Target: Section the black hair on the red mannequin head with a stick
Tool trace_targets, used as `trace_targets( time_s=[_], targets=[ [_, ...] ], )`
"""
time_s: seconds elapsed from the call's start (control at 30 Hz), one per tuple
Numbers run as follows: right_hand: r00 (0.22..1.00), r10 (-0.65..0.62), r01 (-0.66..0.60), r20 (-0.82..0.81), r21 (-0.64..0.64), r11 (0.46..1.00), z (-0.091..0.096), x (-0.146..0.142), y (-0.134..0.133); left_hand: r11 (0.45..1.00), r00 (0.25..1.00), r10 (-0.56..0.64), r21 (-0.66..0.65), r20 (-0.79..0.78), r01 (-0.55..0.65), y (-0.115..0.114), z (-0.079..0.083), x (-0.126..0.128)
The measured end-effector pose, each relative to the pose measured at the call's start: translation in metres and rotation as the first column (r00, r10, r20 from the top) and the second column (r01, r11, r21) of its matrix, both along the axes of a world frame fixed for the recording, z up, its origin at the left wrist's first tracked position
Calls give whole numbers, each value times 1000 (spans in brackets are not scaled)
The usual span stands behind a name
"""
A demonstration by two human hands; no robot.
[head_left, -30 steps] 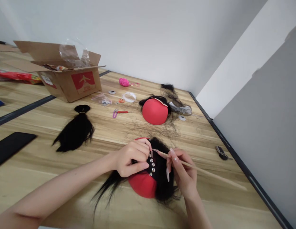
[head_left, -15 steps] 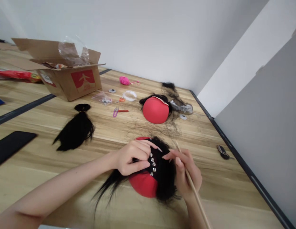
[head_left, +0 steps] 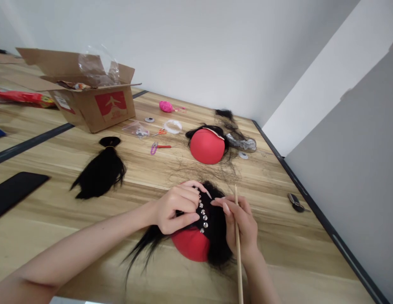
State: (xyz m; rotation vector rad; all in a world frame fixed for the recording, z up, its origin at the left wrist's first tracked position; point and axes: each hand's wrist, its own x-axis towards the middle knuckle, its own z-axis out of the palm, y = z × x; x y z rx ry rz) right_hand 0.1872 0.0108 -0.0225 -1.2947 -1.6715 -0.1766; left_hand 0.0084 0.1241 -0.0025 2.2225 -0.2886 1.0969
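A red dome-shaped block (head_left: 191, 245) lies on the wooden table before me, partly covered by a black hairpiece (head_left: 219, 236) and held with a row of silver round-headed pins (head_left: 203, 212). My left hand (head_left: 180, 207) rests on top of it, fingers closed on black hair (head_left: 148, 242), which trails out to the lower left; its index finger reaches toward the hairpiece. In my right hand (head_left: 243, 223), closed, is a thin wooden stick (head_left: 238, 249), with the fingertips at the hairpiece beside the left index finger. The contact between the fingertips is too small to make out.
Farther back stands a second red dome (head_left: 207, 145) with black hair. To the left are a tied black hair bundle (head_left: 101, 173), small snips (head_left: 154, 147), an open cardboard box (head_left: 91, 105) and a black phone-like slab (head_left: 19, 192). A car key (head_left: 296, 202) lies near the right edge.
My right hand has shifted slightly left, and the wooden stick has swung closer to upright. My left hand stays on the dome, almost unmoved.
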Motion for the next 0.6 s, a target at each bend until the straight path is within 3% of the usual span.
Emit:
trace_targets(
  time_s=[0.27, 0.4, 0.5, 0.6],
  targets=[
    [998, 3, -5, -66, -25, 1000, -3, -3, 3, 996, 995, -87, 32, 52, 85, -5, 3, 5],
    [984, -103, 94, -147, -69, 993, -1, -3, 3, 991, 993, -114, 68, 22, 112, -5, 4, 5],
    [943, -138, 121, -303, -74, 990, -2, 2, 0, 989, 995, -103, 107, -16, 104, -4, 4, 4],
    [834, -9, 2, -552, -13, 1000, -2, 9, -5, 985, 994, -103, 137, -37, 107, -3, 3, 3]
  ],
)
